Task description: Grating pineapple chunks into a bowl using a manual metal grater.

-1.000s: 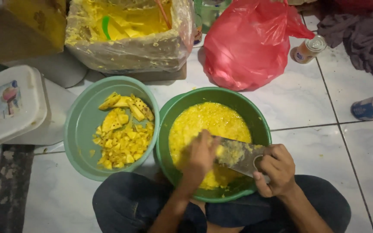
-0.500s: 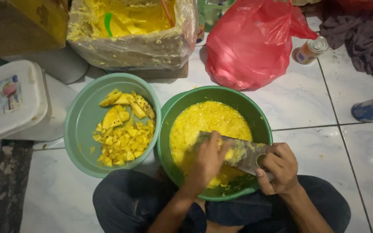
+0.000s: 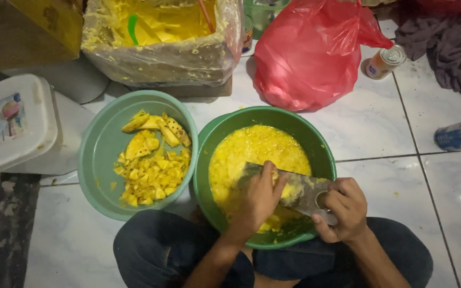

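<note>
A metal grater [image 3: 294, 188] lies slanted across a dark green bowl [image 3: 294, 118] that holds yellow grated pulp [image 3: 252, 149]. My right hand [image 3: 342, 208] grips the grater's near end at the bowl's right rim. My left hand [image 3: 260, 200] presses a small yellow fruit piece, mostly hidden under the fingers, against the grater's face. To the left stands a lighter green bowl [image 3: 102, 144] with several yellow fruit chunks [image 3: 153, 160].
A plastic-lined box [image 3: 161, 42] of yellow peelings sits at the back, a red plastic bag [image 3: 310, 53] beside it. A white lidded tub [image 3: 12, 122] is at left. Two cans [image 3: 382, 61] [image 3: 460, 134] lie on the white tiles at right. My knees [image 3: 156, 250] frame the bowl.
My left hand has slid along the grater, first down toward me and then back up its face. The right hand and the grater stayed in place.
</note>
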